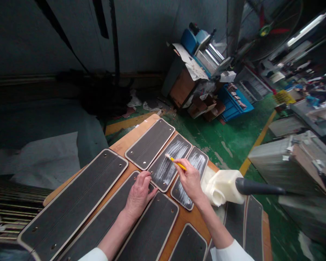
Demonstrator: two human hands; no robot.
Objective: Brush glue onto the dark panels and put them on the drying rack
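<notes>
My right hand (189, 179) is closed on a small yellow-handled brush (175, 161). Its white bristles touch a short black panel (168, 163) streaked with white paste. A second short panel (191, 170) to the right, partly under my right hand, is also streaked white. My left hand (139, 194) lies on the near end of the streaked panel and a longer dark panel beside it, with its fingers curled down. A clean short panel (150, 143) lies to the left of the streaked one.
Several long black panels with pale edges (73, 203) cover a wooden board (125, 143). A white plastic jug (224, 186) with a dark handle (258, 188) sits at the board's right edge. Beyond are a green floor, a blue machine (203, 47) and cartons.
</notes>
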